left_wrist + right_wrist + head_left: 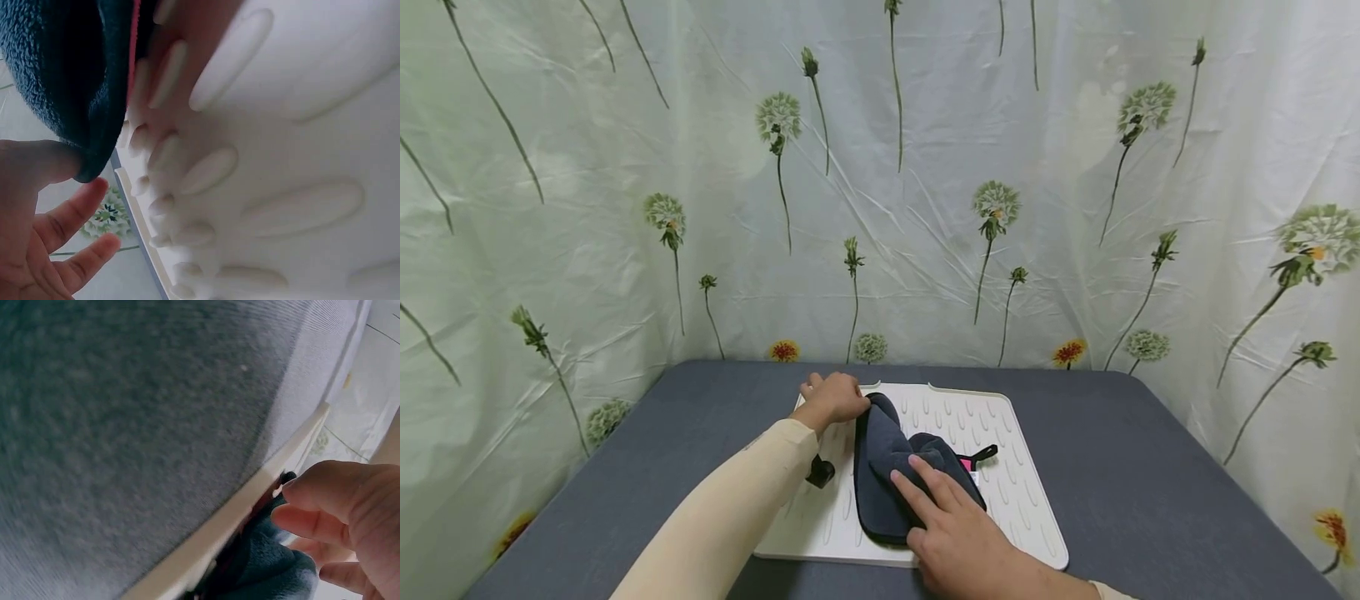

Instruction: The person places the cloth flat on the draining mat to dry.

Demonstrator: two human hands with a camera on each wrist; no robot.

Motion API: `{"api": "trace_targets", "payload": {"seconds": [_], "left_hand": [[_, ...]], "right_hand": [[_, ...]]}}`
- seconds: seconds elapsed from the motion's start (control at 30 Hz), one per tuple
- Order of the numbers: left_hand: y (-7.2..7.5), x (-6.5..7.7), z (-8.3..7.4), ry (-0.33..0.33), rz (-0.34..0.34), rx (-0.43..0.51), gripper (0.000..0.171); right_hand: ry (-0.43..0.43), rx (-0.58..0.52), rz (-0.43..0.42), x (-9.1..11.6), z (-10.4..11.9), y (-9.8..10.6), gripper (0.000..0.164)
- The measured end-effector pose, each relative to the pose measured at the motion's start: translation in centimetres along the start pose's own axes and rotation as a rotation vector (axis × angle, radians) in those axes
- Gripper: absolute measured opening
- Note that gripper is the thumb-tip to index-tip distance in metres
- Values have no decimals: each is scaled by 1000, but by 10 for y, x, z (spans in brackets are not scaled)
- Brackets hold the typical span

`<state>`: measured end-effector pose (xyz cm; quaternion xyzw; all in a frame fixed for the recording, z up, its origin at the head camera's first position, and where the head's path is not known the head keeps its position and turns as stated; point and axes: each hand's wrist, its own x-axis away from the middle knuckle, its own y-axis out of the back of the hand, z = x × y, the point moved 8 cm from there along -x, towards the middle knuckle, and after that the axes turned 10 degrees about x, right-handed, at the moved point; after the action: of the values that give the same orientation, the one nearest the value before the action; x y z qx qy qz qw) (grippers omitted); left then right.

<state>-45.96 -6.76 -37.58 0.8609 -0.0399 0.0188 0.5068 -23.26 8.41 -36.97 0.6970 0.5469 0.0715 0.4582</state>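
A dark blue plush cloth (886, 492) with black edging lies partly folded over itself on a white ribbed drying tray (1026, 500). My left hand (837, 398) is at its far left corner. In the left wrist view that corner of the cloth (94, 125) is pinched between the thumb and a finger, its pink-lined underside facing the tray. My right hand (958, 533) rests on the near right part of the cloth with fingers extended. A black loop (987, 453) and a pink-and-white label (967, 467) stick out at the cloth's right side.
A black strap end (822, 473) shows beside the left forearm. The tray sits on a dark grey table (1120, 483). Behind the table hangs a pale curtain (917, 200) printed with dandelions.
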Motion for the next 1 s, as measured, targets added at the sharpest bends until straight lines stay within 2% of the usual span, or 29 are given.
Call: {"api": "trace_targets", "payload": {"seconds": [0.17,0.3,0.43,0.57,0.67,0.8,0.9,1.0], "left_hand": [[1,2,3,-4,8,5,24],[-2,5,4,-29,27,3,22],[-6,9,7,-59,49,-5,34],[-8,15,10,-96,58,-6,34],[-9,23,12,-128,67,-5,24],[-14,41,13,-168,93,31,16],[-20,55,13,-197,115,65,14],[-25,68,12,-230,132,81,16]], "right_hand": [[-32,-44,95,-6,-10,1,15],[-67,-68,135,-10,-22,3,15],[-90,-83,113,-14,-40,1,16],[-159,-126,60,-17,-68,-5,19],[-261,-166,82,-16,-91,-15,19],[-386,-184,198,-9,-116,-41,16],[-431,-208,297,-1,-126,-62,15],[-443,-272,354,2,-130,-78,14]]}}
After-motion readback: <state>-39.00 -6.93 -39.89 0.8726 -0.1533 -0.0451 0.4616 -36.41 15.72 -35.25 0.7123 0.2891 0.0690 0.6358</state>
